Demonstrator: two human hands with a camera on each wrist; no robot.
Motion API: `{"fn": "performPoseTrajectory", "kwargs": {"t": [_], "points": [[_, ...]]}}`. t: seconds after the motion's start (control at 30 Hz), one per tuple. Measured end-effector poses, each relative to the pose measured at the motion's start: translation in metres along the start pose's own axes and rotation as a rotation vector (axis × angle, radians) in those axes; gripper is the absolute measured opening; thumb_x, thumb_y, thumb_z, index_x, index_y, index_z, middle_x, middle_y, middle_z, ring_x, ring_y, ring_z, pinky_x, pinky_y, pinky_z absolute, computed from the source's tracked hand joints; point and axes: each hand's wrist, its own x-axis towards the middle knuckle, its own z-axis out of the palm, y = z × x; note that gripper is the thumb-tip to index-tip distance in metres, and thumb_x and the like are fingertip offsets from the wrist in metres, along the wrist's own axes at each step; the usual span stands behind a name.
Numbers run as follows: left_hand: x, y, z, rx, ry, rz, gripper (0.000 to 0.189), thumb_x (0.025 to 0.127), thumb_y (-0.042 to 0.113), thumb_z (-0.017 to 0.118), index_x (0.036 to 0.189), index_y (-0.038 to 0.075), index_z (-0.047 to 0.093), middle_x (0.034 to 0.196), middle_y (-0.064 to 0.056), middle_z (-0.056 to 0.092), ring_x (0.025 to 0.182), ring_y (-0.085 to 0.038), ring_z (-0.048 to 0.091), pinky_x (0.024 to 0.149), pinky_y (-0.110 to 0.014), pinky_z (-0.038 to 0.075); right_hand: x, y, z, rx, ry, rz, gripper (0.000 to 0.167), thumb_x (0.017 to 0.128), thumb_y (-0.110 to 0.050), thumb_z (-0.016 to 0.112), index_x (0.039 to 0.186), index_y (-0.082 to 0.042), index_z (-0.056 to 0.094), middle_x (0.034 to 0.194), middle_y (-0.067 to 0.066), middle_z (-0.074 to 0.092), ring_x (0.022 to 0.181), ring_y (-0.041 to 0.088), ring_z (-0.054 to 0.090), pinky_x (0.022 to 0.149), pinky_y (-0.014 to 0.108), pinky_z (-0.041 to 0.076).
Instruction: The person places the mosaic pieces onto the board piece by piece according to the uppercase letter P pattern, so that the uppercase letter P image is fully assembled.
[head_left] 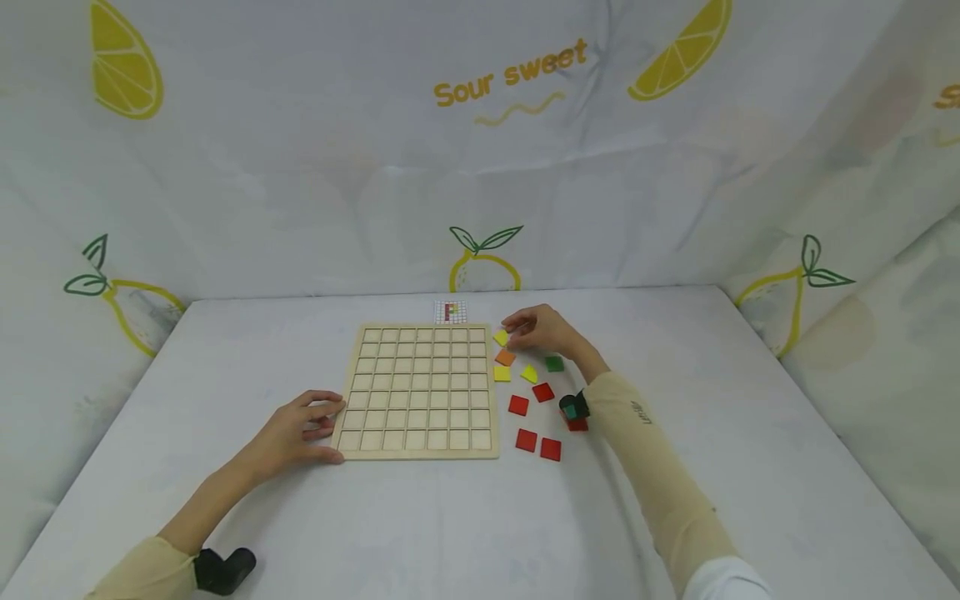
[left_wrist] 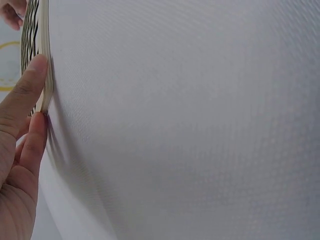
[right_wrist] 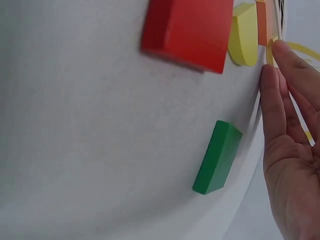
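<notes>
A pale wooden grid board [head_left: 416, 456] lies on the table, its square cells bare. My left hand [head_left: 298, 429] rests at its left edge, thumb by the near corner; in the left wrist view, the fingertips touch the board's side [left_wrist: 48, 75]. At the board's far right corner, my right hand [head_left: 542, 328] pinches a small yellow tile [head_left: 501, 337] between thumb and fingers. Just below it lie an orange tile [head_left: 506, 357], a yellow square tile [head_left: 502, 374] and a yellow rounded-edge tile [head_left: 528, 373]. A green tile [right_wrist: 218, 157] lies below the right hand.
Several red tiles [head_left: 527, 440] are scattered right of the board, one [head_left: 577, 423] partly under the right wrist's black camera [head_left: 573, 407]. Behind the board is a small card [head_left: 451, 312] with a coloured grid pattern. A white lemon-print cloth [head_left: 337, 208] hangs at the back.
</notes>
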Motion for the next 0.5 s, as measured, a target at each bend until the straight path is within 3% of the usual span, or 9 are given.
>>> {"fn": "performPoseTrajectory", "kwargs": {"t": [0.2,0.5], "points": [[-0.001,0.002,0.000,0.013,0.005,-0.002,0.070,0.066,0.008,0.086,0.123,-0.017,0.054,0.128,-0.025,0.047,0.097,-0.027,0.057,0.084,-0.028,0.058,0.005,-0.005,0.003,-0.038,-0.004,-0.006,0.036,0.083,-0.007,0.075,0.118,-0.001,0.066,0.113,0.013,0.067,0.092,0.022,0.061,0.089,0.032,0.055],[-0.001,0.000,0.000,-0.021,0.005,-0.002,0.071,0.067,0.009,0.086,0.125,-0.017,0.053,0.129,-0.024,0.046,0.098,-0.027,0.056,0.086,-0.028,0.057,0.012,-0.009,0.004,-0.105,-0.028,0.031,0.034,0.082,-0.011,0.077,0.114,-0.003,0.069,0.100,0.010,0.068,0.088,0.020,0.057,0.077,0.025,0.053]]}}
